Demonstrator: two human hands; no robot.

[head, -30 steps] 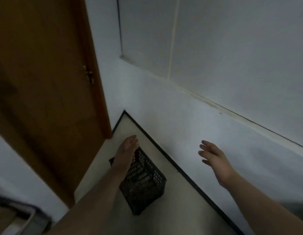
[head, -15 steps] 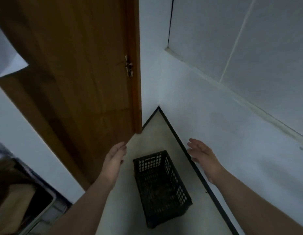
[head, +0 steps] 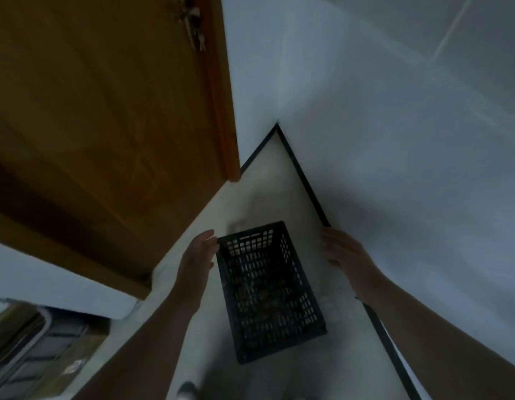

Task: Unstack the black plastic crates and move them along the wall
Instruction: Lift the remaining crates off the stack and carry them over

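One black plastic crate (head: 267, 290) stands upright on the pale floor (head: 267, 180), open side up, in the narrowing strip between a wooden door (head: 106, 111) and the white wall (head: 394, 168). Its long axis runs from the near edge of the view toward the far corner, roughly parallel to the dark skirting strip (head: 305, 180) at the foot of the wall; one short perforated end faces that corner, and the nearer short end lies lower in the view. Only this one crate can be counted, with nothing stacked on it.

Two bare hands reach down, one to each side. The left hand (head: 198, 255) is beside the far left corner of the rim, fingers extended and loose, its grip wide; the fingertips look to be at the rim, though blur hides whether they touch. The right hand (head: 342, 249) is well apart from the crate, over the skirting line, fingers spread, holding nothing
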